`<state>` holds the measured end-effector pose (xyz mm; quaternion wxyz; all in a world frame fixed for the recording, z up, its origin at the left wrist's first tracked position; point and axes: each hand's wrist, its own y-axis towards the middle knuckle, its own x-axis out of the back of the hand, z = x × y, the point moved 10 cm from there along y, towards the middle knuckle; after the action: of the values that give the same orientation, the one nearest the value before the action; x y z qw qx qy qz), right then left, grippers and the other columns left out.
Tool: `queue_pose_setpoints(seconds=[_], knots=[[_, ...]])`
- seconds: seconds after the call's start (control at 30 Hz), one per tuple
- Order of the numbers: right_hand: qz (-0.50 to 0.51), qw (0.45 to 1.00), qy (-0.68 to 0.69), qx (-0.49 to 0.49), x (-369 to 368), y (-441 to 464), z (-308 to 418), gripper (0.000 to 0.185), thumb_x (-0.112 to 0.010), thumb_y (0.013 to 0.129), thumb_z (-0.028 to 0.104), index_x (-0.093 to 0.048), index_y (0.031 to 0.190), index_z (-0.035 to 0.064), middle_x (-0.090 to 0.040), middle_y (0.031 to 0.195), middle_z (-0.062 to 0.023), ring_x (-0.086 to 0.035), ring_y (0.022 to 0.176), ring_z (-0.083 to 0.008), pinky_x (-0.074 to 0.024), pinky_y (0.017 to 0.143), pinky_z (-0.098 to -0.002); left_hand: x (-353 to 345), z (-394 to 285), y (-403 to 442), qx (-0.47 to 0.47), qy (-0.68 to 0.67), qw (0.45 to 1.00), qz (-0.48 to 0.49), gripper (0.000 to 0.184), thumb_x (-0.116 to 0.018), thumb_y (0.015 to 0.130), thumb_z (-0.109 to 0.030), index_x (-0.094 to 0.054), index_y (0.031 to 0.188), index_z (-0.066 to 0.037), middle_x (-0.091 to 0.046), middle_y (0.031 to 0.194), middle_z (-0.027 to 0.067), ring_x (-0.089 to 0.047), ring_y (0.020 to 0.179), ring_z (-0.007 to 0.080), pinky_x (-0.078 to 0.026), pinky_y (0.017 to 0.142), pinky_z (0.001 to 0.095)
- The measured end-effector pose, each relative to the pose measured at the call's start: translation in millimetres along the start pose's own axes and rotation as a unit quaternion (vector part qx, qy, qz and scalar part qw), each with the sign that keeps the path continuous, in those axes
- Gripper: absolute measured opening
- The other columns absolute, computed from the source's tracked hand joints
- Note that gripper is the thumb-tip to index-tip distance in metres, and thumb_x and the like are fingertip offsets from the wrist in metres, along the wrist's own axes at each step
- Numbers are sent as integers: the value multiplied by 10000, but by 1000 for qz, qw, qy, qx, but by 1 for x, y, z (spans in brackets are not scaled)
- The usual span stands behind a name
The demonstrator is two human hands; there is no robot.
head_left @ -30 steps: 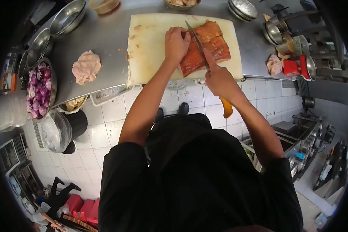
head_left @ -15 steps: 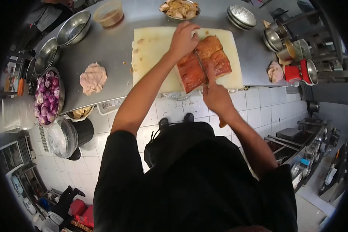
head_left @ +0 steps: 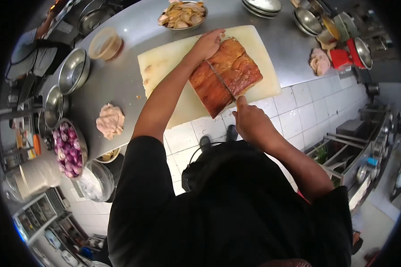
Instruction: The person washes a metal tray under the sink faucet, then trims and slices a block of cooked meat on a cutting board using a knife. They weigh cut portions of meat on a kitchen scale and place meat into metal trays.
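Observation:
A thick slab of roasted meat (head_left: 240,64), browned and glossy on top like pork belly, lies on the pale cutting board (head_left: 265,53). My right hand (head_left: 254,120) is closed around the handle of a knife (head_left: 221,80), just off the slab's near edge. The thin blade runs diagonally across the slab, from my right hand toward the far left edge; how deep it sits I cannot tell. At the slab's far left corner, my left hand (head_left: 208,43) grips the meat with its fingers bent over the edge, partly hidden.
Beyond the board stands a bowl of sliced meat (head_left: 182,15). Stacked metal bowls (head_left: 263,6) are at the back right. Raw pale meat (head_left: 110,121) lies left on the steel table, near a bowl of purple onions (head_left: 69,149) and a plastic tub (head_left: 106,44). A red scale (head_left: 343,55) stands right.
The view has turned and shifted, so the table appears rotated. My right hand has drawn back toward me, its index finger no longer stretched along the blade. My left hand stays by the slab's far edge.

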<state>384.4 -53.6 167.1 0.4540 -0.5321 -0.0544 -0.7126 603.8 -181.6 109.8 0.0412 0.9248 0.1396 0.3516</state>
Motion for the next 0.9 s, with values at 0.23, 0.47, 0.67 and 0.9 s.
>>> queue_pose_setpoints(seconds=[0.23,0.47,0.67,0.9], knots=[[27,999,25,-32,-26,2,-17,223,-506,939,152,-421,1056,-18,-642,785,-293,-644,765,-465,-508,685,-549,13,-26,-7,-25,98,995,-28,518,-508,801,-12,-497,1315,-78,-576,1178,195,-565,1073,365,-452,940,429],[-46,997,56,34,-11,1,-11,215,-534,938,147,-409,1003,-15,-608,658,-265,-612,652,-466,-481,618,-563,10,-23,1,-106,73,991,-40,582,-489,765,48,-494,1330,-93,-598,1086,172,-577,1013,346,-464,887,409],[-18,997,68,-13,-33,4,-23,227,-529,950,173,-402,994,-10,-595,645,-258,-608,655,-464,-473,621,-555,13,-40,-6,-133,140,980,-37,602,-501,752,44,-480,1339,-89,-564,1188,163,-494,1139,361,-416,991,417],[-6,998,62,-19,-20,2,-22,221,-516,944,157,-406,1057,2,-639,730,-247,-641,702,-432,-498,631,-525,4,-22,-3,-136,110,984,-40,659,-534,709,54,-475,1349,-90,-557,1190,163,-501,1086,363,-399,987,425]])
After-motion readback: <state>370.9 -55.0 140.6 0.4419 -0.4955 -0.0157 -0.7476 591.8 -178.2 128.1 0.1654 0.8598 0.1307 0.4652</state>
